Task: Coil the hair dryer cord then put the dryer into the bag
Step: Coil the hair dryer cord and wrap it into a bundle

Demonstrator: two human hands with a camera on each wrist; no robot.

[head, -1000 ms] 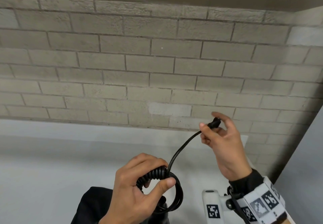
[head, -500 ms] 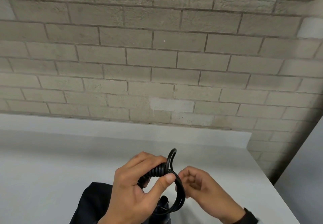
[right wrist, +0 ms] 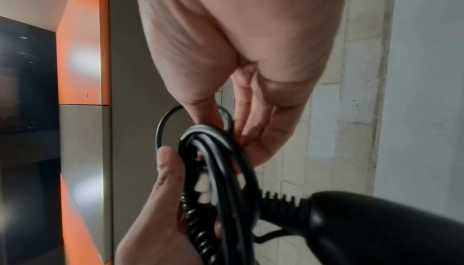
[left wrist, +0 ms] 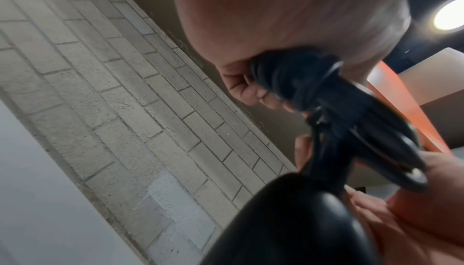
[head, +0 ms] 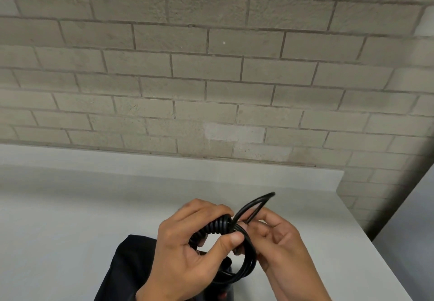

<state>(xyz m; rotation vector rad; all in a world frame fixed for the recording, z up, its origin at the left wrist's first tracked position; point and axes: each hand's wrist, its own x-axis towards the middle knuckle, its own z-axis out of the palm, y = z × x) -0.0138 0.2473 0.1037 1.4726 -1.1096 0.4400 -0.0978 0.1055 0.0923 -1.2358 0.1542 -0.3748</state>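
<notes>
The left hand [head: 187, 249] is making the main grip: thumb and curled fingers are clamping the bundled cord [head: 244, 260] where its spiral section meets the smooth loops, and the loops are hanging below the thumb. The right hand [head: 279, 244] is working just beside it, its fingertips pinching a doubled-over bend of the same cord that is sticking up and away toward the wall. That bend's long axis is running from the left thumb up to the right, so the right hand is the nearer one to tuck or wrap it; this looks like the last securing turn of the coil.

The hair dryer [right wrist: 376, 227] is hanging just under both hands, its ribbed cord collar pointing up into the loops. The black bag [head: 131, 270] is lying on the counter [head: 70, 207] directly below and to the left of the grip, nearer the left hand; whether its mouth is open cannot be told.
</notes>
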